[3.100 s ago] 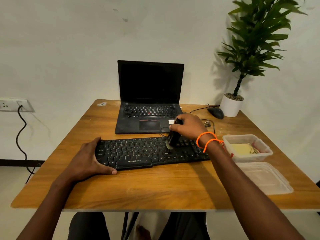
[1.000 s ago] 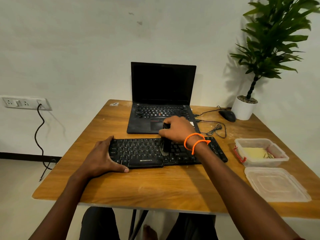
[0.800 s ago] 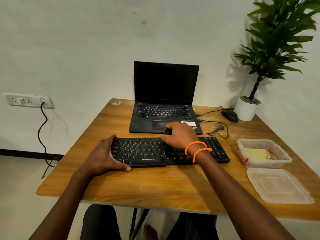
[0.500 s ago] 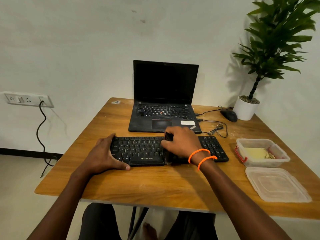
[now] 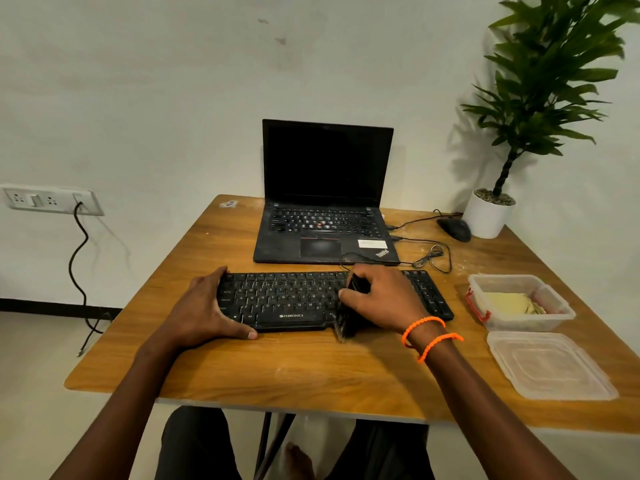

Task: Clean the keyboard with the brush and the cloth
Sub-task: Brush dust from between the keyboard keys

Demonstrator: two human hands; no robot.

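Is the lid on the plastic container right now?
No, the lid lies flat on the table in front of the open container.

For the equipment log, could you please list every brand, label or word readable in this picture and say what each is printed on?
"ZEBRONICS": white print on the front edge of the black keyboard.
"ThinkPad": slanted logo on the palm rest of the laptop, lower right corner.
White sticker on the laptop palm rest: print too small to read.
Key legends on both keyboards: too small to read.
Small sticker at the table's far left corner: blurred, unreadable.
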